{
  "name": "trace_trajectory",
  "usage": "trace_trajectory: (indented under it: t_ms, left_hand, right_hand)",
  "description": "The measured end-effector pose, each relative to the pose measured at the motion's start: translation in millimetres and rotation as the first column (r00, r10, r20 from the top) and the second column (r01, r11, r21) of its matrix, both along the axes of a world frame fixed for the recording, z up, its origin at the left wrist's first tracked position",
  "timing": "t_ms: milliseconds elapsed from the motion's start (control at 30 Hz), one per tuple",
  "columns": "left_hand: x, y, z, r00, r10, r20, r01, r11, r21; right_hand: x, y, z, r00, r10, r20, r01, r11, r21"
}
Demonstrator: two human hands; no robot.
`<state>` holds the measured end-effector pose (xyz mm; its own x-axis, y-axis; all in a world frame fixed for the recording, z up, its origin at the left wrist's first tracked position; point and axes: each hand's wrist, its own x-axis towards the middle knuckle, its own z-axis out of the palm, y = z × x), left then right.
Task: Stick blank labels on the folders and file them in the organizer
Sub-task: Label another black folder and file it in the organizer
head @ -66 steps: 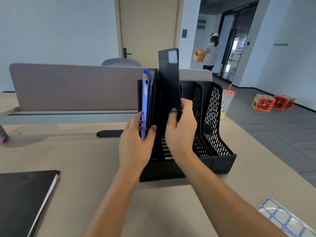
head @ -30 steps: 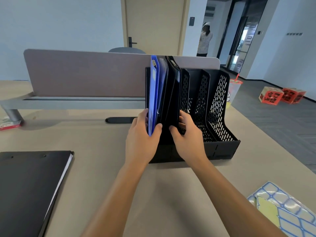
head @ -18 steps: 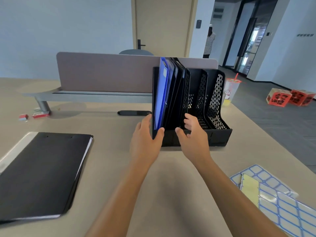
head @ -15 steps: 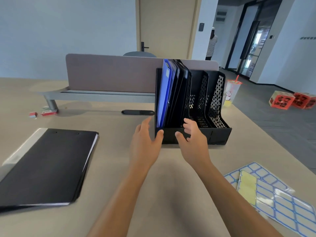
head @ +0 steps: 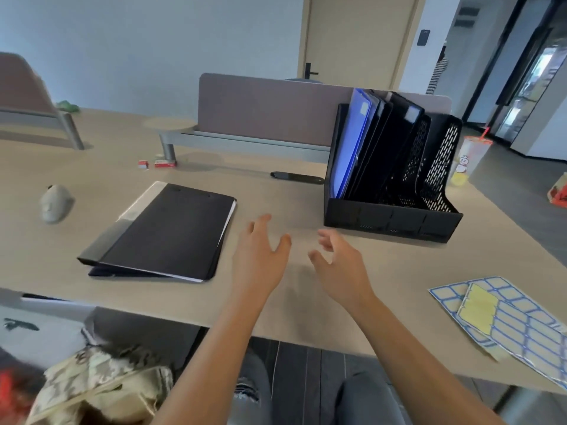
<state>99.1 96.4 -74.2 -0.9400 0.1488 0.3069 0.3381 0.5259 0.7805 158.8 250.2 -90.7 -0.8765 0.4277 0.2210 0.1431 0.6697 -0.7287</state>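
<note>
White blank label (head: 412, 112) on black folder (head: 395, 148)

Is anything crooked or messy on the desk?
A little. The folders in the organizer lean to one side, all crowded at its left end. The label sheets lie overlapped and skewed, hanging over the desk edge. Nothing looks spilled or broken.

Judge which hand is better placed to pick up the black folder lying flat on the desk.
Left, probably. The left hand hovers open right beside the black folder; the right hand, also empty, is farther from it, toward the organizer.
</note>
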Motion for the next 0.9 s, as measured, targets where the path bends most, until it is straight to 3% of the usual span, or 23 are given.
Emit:
trace_trajectory:
  t_ms: [567,900]
  left_hand:
    - [-41.6,-176.2,-19.6,0.949,0.305,-0.078,-0.314,0.892,-0.324]
    - [-83.9,-216.4,-45.1,0.939,0.333,-0.091,-0.329,0.783,-0.528]
  right_hand:
    - [-83.5,-145.3,-26.2,0.938,0.313,0.149,-0.33,0.937,0.112]
    - [-128.2,-173.2,-37.6,0.885,0.343,0.316,-0.447,0.817,0.365]
